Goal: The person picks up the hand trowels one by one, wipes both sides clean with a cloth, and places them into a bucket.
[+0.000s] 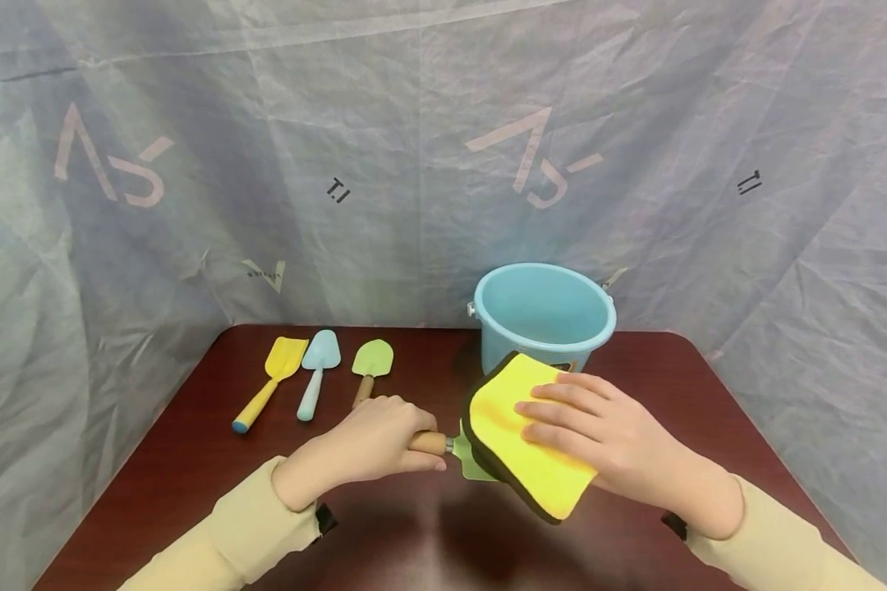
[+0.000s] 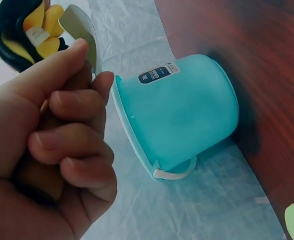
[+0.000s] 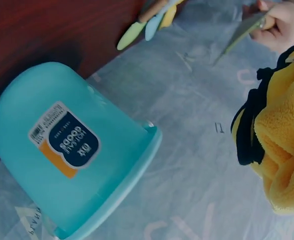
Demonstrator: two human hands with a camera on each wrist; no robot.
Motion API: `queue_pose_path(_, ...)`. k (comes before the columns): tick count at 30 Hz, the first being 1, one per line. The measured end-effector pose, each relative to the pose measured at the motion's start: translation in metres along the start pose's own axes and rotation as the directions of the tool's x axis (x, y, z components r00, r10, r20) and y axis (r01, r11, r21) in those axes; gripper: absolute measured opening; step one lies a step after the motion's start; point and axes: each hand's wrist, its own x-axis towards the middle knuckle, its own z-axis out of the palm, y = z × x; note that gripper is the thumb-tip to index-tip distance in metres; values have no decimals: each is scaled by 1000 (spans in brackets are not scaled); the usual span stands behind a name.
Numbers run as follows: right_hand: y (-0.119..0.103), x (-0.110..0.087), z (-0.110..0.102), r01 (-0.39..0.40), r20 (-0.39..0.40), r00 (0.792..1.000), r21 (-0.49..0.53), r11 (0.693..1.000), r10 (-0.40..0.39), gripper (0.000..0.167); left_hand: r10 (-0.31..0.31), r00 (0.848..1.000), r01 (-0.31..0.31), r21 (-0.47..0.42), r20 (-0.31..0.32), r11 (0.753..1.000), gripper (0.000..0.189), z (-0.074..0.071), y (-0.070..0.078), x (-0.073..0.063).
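Observation:
My left hand (image 1: 373,439) grips the wooden handle of a small garden trowel (image 1: 475,461) with a green blade, held over the table's near middle. The blade points right, and its far part is hidden behind a yellow cloth (image 1: 513,414) with a dark edging. My right hand (image 1: 621,439) holds this cloth, fingers laid across its face and the thumb out of sight. In the right wrist view the fluffy cloth (image 3: 286,135) hangs in folds. In the left wrist view the fingers are curled round the handle, with the blade (image 2: 84,35) close to the cloth.
A light blue bucket (image 1: 543,312) stands at the back of the dark red table (image 1: 170,460), right of centre. A yellow shovel (image 1: 266,382), a blue trowel (image 1: 318,373) and another green trowel (image 1: 373,361) lie at the back left. Grey sheeting (image 1: 414,230) hangs behind.

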Motion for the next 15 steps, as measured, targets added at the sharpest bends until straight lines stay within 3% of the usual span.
queue_pose_path(7, -4, -8, 9, 28, 93, 995, 24, 999, -30, 28, -2, 1000, 2, -8, 12, 1000, 35, 2, 0, 6)
queue_pose_path(15, -6, -23, 20, -9, 179, 984, 81, 997, -6, 33, -2, 1000, 3, -23, 14, 1000, 35, 4, -1, 11)
